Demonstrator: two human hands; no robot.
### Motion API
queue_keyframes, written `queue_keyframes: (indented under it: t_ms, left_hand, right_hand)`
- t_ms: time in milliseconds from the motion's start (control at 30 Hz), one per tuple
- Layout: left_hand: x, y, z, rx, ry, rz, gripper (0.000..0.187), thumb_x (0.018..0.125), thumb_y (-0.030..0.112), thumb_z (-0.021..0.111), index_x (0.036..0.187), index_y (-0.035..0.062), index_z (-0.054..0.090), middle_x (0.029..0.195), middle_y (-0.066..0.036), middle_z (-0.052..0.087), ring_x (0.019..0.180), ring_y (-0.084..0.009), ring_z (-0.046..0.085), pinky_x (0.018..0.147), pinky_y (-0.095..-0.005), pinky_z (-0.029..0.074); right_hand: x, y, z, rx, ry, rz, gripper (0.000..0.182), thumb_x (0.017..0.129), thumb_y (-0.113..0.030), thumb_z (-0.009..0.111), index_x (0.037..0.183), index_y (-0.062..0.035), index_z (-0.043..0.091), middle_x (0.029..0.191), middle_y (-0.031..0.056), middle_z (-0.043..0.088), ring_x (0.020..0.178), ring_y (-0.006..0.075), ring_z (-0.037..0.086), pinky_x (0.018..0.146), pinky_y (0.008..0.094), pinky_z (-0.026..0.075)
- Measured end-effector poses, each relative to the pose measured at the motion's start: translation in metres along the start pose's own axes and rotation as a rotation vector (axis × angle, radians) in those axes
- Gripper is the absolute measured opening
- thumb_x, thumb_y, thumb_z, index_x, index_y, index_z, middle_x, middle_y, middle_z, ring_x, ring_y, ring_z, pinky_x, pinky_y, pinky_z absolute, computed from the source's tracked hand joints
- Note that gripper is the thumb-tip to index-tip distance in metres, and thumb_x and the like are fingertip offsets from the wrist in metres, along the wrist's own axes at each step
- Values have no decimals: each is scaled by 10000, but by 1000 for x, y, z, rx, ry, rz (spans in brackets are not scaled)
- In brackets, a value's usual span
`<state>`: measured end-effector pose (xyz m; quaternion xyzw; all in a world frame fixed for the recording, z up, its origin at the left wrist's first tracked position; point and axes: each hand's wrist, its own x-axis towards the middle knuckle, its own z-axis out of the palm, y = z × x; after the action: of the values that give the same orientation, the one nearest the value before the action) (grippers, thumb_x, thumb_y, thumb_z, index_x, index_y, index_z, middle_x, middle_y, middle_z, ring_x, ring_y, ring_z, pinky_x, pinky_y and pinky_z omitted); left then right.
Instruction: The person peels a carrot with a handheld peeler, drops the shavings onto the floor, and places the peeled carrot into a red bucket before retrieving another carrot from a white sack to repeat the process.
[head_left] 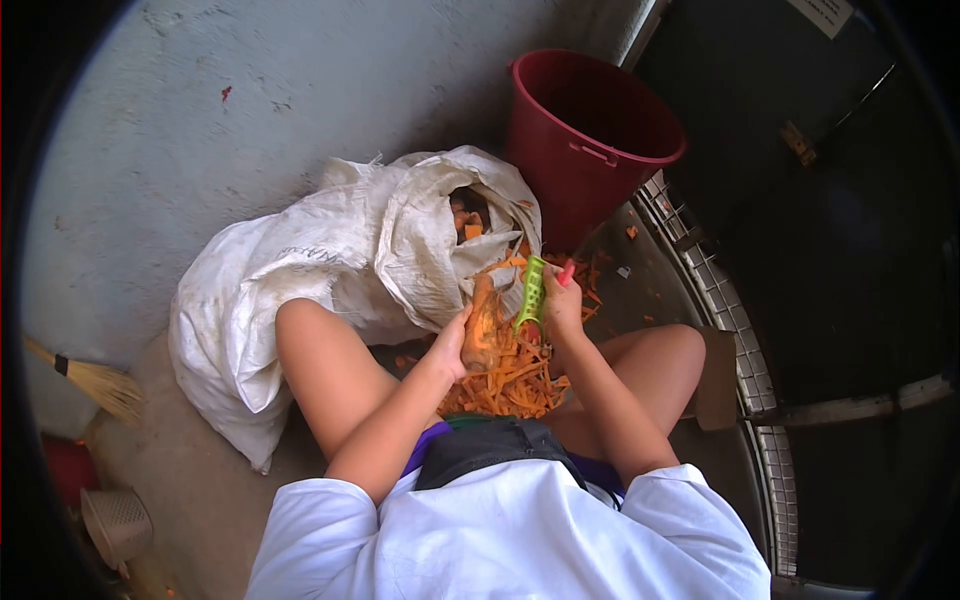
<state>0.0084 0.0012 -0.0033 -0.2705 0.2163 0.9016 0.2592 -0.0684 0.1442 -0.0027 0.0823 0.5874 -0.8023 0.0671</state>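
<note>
At the middle of the frame, the left hand [452, 344] is closed around the side of an orange root vegetable [482, 325], which stands lengthwise up the picture between the person's bent knees. The right hand [564, 302] grips a tool with a green, perforated body [533, 290] and a pinkish-red part showing by the fingers. The tool is just right of the root; whether its edge touches the surface is too small to tell.

The step in hand looks like peeling, and it seems only part done: bright orange flesh shows in places, while brownish skin remains, notably toward the lower end. A heap of orange peelings [512, 385] lies directly below both hands.

The next move, as I judge it, calls for the left hand to keep the root steady and turn a skinned patch toward the tool, with the fingers clear of the stroke, while the right hand draws the edge lengthwise.

Above and to the left, a white sack [300, 250] gapes, orange pieces visible in its mouth; a dark red bucket [557, 185] stands behind it, upper right of centre.
</note>
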Motion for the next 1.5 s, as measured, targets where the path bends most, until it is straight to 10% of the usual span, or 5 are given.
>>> queue_keyframes:
  t_ms: [400,933,1200,1367,1500]
  left_hand:
    - [16,-2,-25,18,-117,41,288,853,305,385,937,54,500,824,-78,577,688,-188,578,581,-326,492]
    - [14,-1,-9,228,-11,24,383,874,392,319,1013,68,468,840,-60,557,686,-165,563,584,-314,481]
    - [-6,-1,3,461,-145,109,425,861,411,364,1070,48,438,891,-81,532,712,-177,557,620,-316,485]
    - [-2,16,-6,184,-147,23,445,835,436,408,1044,46,445,848,-82,525,713,-204,559,618,-334,489]
    - [11,17,-11,86,-158,71,415,842,430,388,1009,58,465,852,-86,548,721,-188,566,615,-332,492]
  right_hand:
    - [-33,12,65,-868,45,-360,197,830,-178,472,765,3,515,553,83,473,508,139,436,507,292,378]
    - [-15,4,59,-1044,264,-459,57,706,-81,519,731,-31,508,664,223,541,658,389,527,596,447,405]
    - [96,-34,-1,-997,801,-436,283,829,-261,447,773,-6,557,662,187,559,642,353,536,595,397,404]
    - [75,-35,15,-648,442,-547,227,834,-179,463,741,15,536,557,7,453,486,74,379,460,250,336]
    - [1,-14,67,-397,76,-270,155,825,-127,473,740,-3,511,556,-3,456,506,95,414,464,265,358]
